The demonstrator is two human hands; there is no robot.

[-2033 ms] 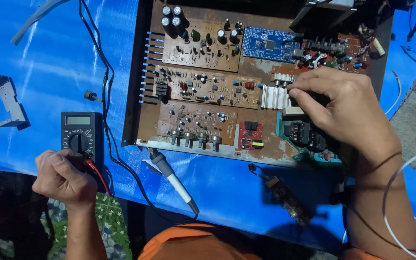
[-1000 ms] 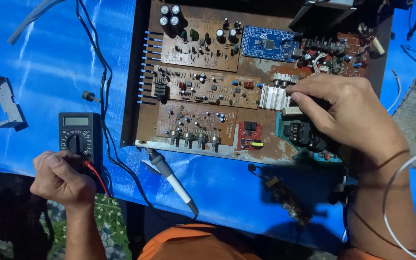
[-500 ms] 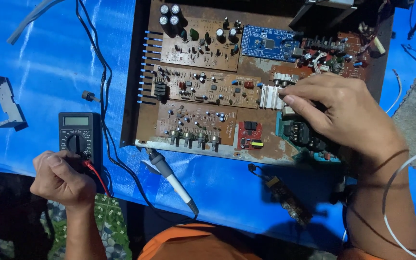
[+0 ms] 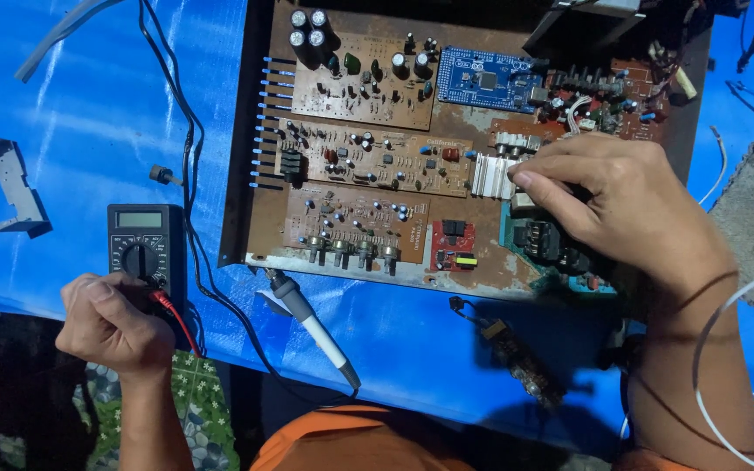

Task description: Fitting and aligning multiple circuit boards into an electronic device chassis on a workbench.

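Note:
An open chassis (image 4: 246, 174) lies on a blue tarp and holds several brown circuit boards (image 4: 368, 157), a blue board (image 4: 486, 78) and a small red module (image 4: 453, 244). My right hand (image 4: 621, 209) rests on the components at the chassis's right side, beside a finned heat sink (image 4: 489, 173); its fingers are curled and what they grip is hidden. My left hand (image 4: 111, 323) sits at the lower end of a black multimeter (image 4: 144, 249), fingers closed around its red lead plug (image 4: 167, 303).
A soldering iron (image 4: 311, 324) lies just below the chassis's front edge. Black cables (image 4: 189, 174) run along the chassis's left side. A grey metal bracket (image 4: 15, 185) lies far left, a small knob (image 4: 163, 175) nearby. A loose dark part (image 4: 521, 362) sits on the blue tarp (image 4: 71, 113).
My right hand has shifted slightly left over the right-hand components, fingertips now nearer the heat sink. My left hand stays at the multimeter.

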